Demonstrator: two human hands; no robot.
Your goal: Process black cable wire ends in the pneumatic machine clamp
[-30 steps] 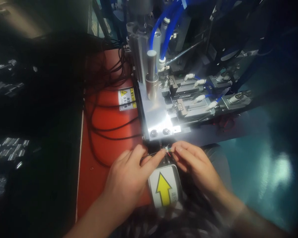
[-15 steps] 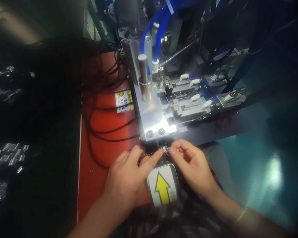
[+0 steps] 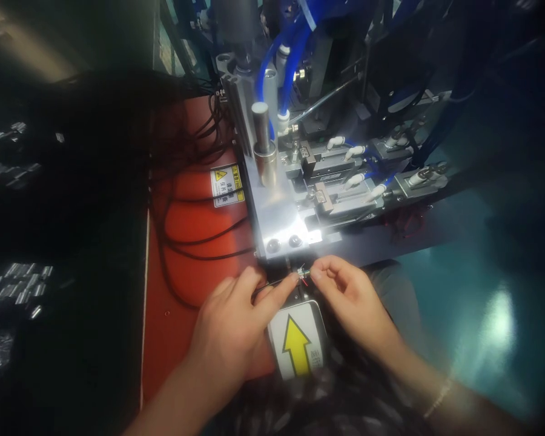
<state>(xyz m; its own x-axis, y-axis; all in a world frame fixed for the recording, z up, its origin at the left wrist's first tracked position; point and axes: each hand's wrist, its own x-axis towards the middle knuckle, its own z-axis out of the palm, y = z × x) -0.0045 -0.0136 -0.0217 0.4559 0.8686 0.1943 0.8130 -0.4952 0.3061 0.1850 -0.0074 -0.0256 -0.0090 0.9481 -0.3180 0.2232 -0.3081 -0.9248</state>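
My left hand (image 3: 234, 315) is closed on a black cable (image 3: 276, 282), its index finger stretched along it toward the cable's end. Thin coloured wires (image 3: 303, 276), one of them red, fan out just past that fingertip. From the other side, the thumb and index finger of my right hand (image 3: 355, 300) pinch at the wire ends; whatever lies inside the pinch is too small to make out. Both hands are just in front of a metal press block (image 3: 281, 221), above a white plate with a yellow arrow (image 3: 297, 342).
A red machine base (image 3: 200, 236) with loose black cables and a warning label (image 3: 227, 185) lies to the left. Behind the hands rise a steel post (image 3: 263, 136) and blue air hoses (image 3: 295, 66). Pneumatic slides (image 3: 349, 175) with white fittings extend to the right.
Both hands stay almost where they were. The thin wires between the fingertips have shifted slightly.
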